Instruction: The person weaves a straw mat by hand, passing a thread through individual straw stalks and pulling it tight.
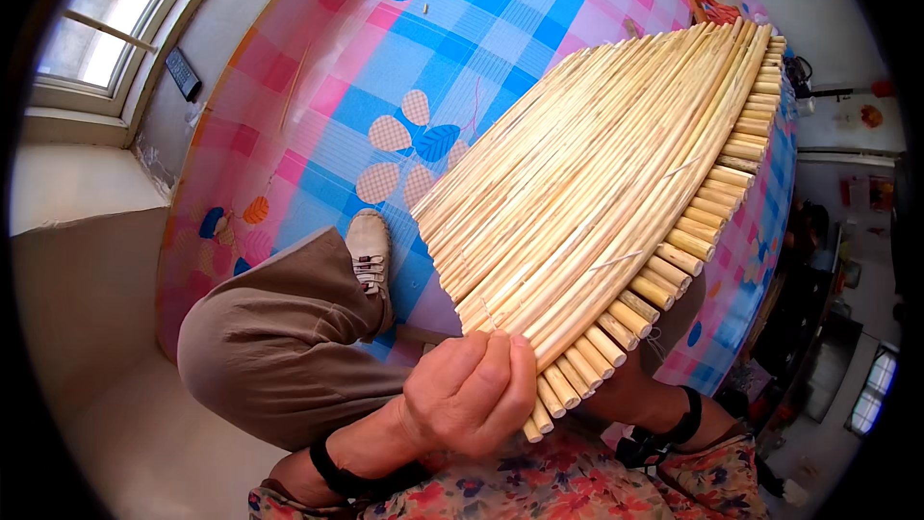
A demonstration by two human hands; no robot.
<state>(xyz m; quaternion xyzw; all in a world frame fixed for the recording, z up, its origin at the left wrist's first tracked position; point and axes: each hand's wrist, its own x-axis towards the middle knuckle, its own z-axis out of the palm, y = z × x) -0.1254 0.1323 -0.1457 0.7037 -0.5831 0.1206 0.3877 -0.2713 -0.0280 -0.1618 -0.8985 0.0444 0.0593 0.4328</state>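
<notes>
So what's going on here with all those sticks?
A person sits with one knee drawn up on a pink and blue checked cloth, working on a mat of pale reeds bound side by side. The left hand closes its grip around the near corner of the mat, by the cut ends. The right hand is hidden under the mat; only its forearm with a dark wrist strap shows. The mat fans away across the cloth. A window lies to the left.
</notes>
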